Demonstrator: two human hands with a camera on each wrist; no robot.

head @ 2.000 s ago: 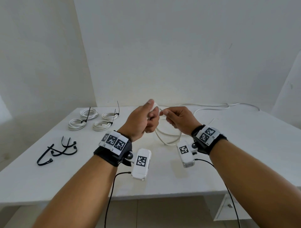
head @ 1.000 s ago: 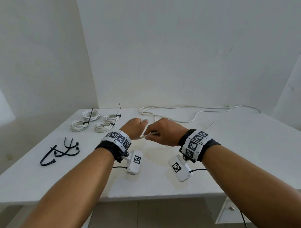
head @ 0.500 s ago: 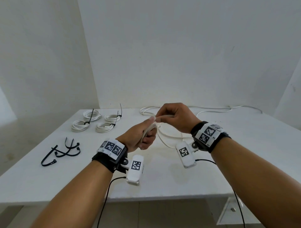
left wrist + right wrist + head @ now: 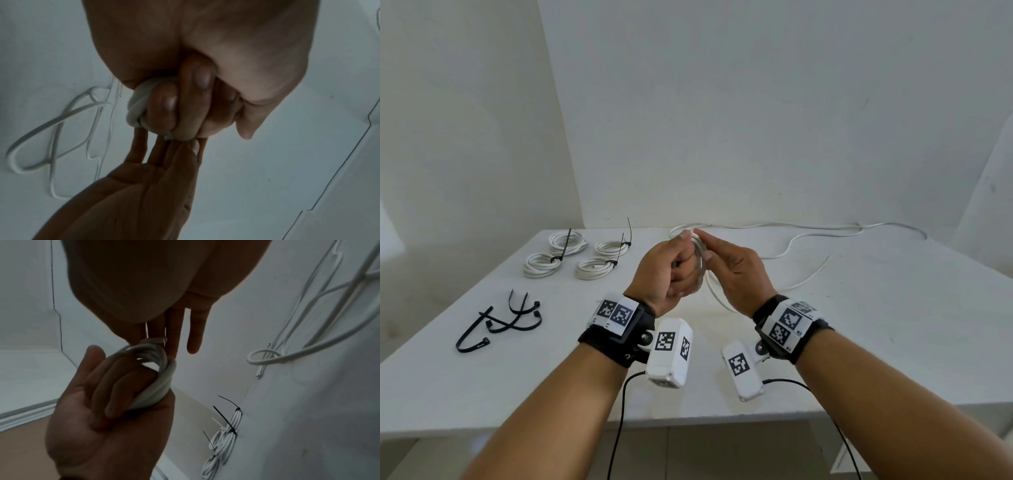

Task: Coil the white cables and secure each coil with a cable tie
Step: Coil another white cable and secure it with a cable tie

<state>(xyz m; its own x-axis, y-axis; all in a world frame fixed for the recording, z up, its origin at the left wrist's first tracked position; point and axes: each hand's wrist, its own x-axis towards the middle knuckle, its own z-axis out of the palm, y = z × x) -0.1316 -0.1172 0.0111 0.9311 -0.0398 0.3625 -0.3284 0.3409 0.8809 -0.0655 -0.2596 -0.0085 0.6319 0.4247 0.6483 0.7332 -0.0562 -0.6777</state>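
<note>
While left hand [image 4: 671, 270] grips cable coil [image 4: 152, 378], right hand [image 4: 736, 274] seemingly touches it.

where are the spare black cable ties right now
In the head view, the loose black cable ties lie on the table's near left, in front of the four tied coils.

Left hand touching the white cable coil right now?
Touching. Right wrist view shows the left hand's fingers curled through the cable coil, gripping it.

White table [image 4: 859, 342]; on it four tied white coils [image 4: 577, 255] far left, loose black ties [image 4: 500, 320] nearer, slack white cable [image 4: 791, 228] along far edge.
</note>
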